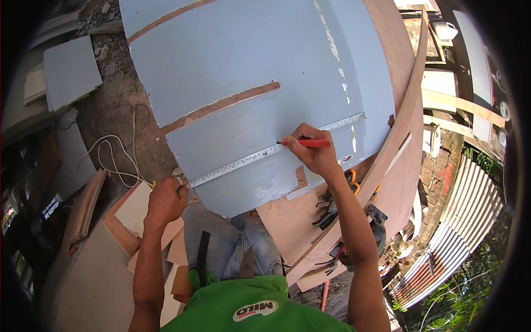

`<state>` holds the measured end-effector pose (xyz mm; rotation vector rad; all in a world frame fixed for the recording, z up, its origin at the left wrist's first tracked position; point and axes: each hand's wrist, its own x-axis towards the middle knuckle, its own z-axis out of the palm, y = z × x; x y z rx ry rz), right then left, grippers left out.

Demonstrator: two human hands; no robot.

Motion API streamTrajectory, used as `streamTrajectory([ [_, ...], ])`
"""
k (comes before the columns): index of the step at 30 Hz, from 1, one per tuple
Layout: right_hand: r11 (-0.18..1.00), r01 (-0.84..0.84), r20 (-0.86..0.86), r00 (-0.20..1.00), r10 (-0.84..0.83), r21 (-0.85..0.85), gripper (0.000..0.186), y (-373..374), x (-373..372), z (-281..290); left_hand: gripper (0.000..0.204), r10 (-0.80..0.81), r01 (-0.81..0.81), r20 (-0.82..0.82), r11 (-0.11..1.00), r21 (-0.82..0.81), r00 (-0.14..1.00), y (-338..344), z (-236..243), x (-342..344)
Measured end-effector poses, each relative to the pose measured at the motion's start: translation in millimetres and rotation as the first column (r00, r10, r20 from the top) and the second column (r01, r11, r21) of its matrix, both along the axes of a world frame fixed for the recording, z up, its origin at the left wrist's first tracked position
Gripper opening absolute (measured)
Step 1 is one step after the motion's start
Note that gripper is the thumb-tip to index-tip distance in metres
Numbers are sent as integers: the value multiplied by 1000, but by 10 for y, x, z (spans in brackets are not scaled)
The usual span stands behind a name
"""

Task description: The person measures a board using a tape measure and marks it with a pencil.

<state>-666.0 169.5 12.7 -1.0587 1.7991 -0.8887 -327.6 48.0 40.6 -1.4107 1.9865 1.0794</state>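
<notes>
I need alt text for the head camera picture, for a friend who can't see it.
A person's right hand holds a red pencil or marker, its tip beside a tape measure stretched across a light-blue board; the left hand is at the tape's left end.

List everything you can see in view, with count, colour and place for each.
Panel: one, light blue, upper centre
Strips: two, brown, across the panel's left part
Measuring tape: one, white, across the panel
Pencil: one, red, over the panel
Cord: at least one, white, ground at left
Plywood sheets: several, light brown, below and right of panel
Black tool: at least one, kind unclear, lower right
Corrugated sheeting: count unclear, whitish and rusty, right
Plants: count unclear, green, lower right
Shirt: one, green, bottom
Jeans: one pair, blue, above shirt
Left hand: one, bare, at tape's left end
Right hand: one, bare, holding pencil
</notes>
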Motion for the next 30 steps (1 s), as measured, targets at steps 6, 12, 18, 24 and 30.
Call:
streamTrajectory([
  [6,1000,16,18,1000,-16,-23,24,-4,12,17,26,14,-14,-16,1000,10,1000,6,10,-8],
  [12,998,38,9,999,-38,-49,24,11,43,7,24,48,-51,-76,998,-31,996,28,-7,8],
  [18,1000,-1,6,1000,1,-8,26,25,29,-37,26,11,-12,28,999,44,1000,-1,-27,19],
  [24,875,-414,-697,705,132,-253,12,38,162,53,22,41,-45,-102,999,-29,994,11,-76,88],
  [30,956,65,-493,845,-205,-287,15,562,285,167,26,-117,114,-49,992,-56,992,76,-61,-39],
])
